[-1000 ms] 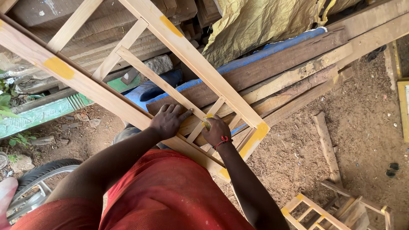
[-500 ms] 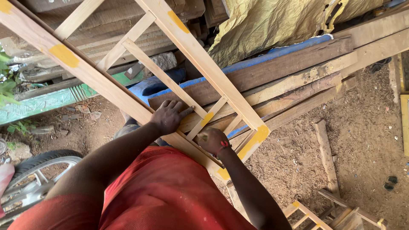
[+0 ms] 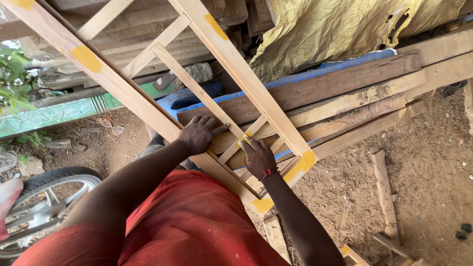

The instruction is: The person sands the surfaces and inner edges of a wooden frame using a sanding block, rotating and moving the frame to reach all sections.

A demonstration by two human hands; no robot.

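Observation:
A long pale wooden frame (image 3: 236,69) with cross slats and yellow filler patches slants across the view. My left hand (image 3: 199,134) rests flat on a slat and the frame's lower rail, fingers spread. My right hand (image 3: 257,156), with a red band at the wrist, presses a dab of yellow filler (image 3: 243,140) with its fingertips onto the joint where the diagonal slats meet. I cannot tell whether a small tool is in those fingers.
Rough planks (image 3: 345,98) are stacked behind the frame, with a blue sheet (image 3: 305,76) and a yellowish tarp (image 3: 335,34) over them. A bicycle wheel (image 3: 44,197) stands at lower left. Loose wood scraps (image 3: 384,192) lie on the dirt ground at right.
My right hand has slid up along the slats to the joint with the yellow filler. My left hand shifted slightly and stays on the frame. The view moved a little.

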